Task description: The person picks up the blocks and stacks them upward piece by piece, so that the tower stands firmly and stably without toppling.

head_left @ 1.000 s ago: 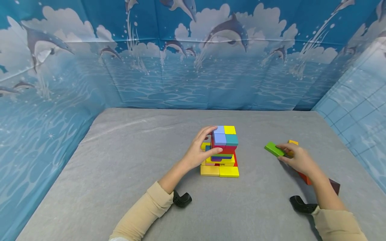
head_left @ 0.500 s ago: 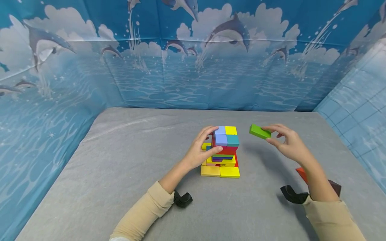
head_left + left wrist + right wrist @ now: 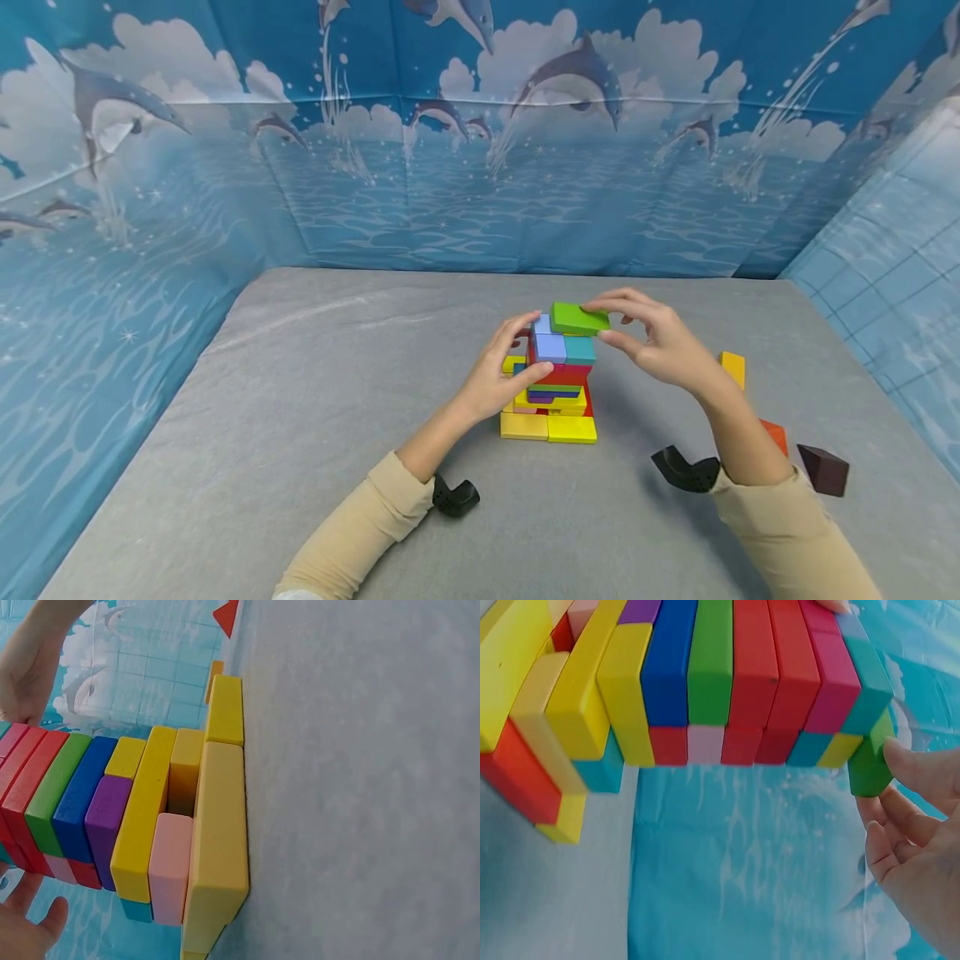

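A tall tower of coloured wooden blocks (image 3: pixel 558 374) stands on the grey cloth. My left hand (image 3: pixel 490 381) holds the tower's upper left side, thumb on the front and fingers reaching round toward the back. My right hand (image 3: pixel 663 343) pinches a green block (image 3: pixel 579 319) between thumb and fingers at its right end. In the head view the green block lies over the back right of the top, covering the yellow block there. From the right wrist view, the green block (image 3: pixel 871 761) sits right against the teal and yellow top blocks (image 3: pixel 840 750).
To the right lie a yellow-orange block (image 3: pixel 733 369), an orange-red block (image 3: pixel 776 435) and a dark brown block (image 3: pixel 825 469). A dolphin-print curtain (image 3: pixel 450 192) hangs behind the grey-covered table (image 3: pixel 360 375). Black curved pieces (image 3: pixel 455 498) stick out by both cuffs.
My right hand has lifted the green block from the right side of the table and brought it left onto the tower's top. My left hand stays at the tower.
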Demonstrator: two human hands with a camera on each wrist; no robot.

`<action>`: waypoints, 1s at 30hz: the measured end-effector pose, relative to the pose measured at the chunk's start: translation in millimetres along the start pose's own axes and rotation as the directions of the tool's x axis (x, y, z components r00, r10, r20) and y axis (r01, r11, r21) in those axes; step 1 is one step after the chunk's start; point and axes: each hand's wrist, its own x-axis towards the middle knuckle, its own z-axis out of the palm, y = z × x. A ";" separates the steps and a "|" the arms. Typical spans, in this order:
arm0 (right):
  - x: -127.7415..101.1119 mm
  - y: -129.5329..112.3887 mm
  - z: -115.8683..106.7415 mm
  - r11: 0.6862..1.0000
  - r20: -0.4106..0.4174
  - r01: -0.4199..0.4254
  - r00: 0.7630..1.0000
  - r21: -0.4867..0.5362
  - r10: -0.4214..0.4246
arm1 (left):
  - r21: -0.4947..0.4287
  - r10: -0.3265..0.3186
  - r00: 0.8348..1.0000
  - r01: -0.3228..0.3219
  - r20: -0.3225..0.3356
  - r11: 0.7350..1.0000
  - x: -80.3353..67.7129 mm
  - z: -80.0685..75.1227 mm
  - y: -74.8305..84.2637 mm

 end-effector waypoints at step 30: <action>-12.0 28.5 -20.2 0.991 -0.093 -0.136 0.986 0.004 0.136 | -0.007 -0.018 1.000 0.019 0.012 1.000 -0.4 -0.3 3.2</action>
